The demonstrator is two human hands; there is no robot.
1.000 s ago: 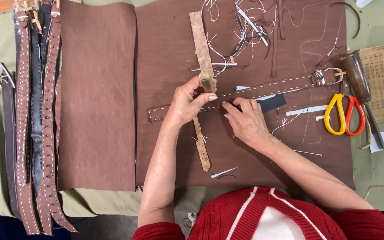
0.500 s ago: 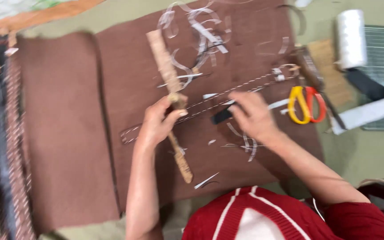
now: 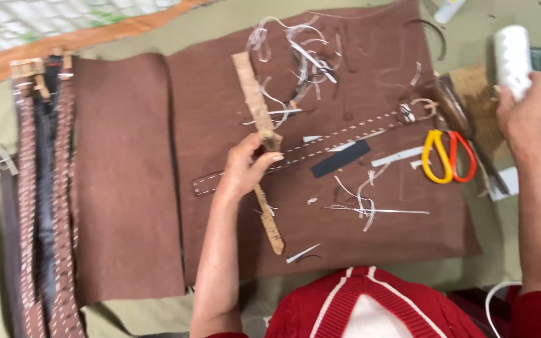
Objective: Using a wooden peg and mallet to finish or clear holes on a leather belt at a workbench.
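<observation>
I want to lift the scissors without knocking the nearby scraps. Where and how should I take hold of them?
Grip the scissors by the two loop handles, one yellow and one orange-red, coming from above on the near side. They lie flat on the brown mat with the loops facing the person; the other end runs under the right hand reaching to the white spool, so the blades are probably awkward to reach.

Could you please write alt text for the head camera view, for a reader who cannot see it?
A person's left hand presses a tan strip across a stitched brown belt on brown felt, while the right hand grips a white thread spool. Scissors lie nearby.
</observation>
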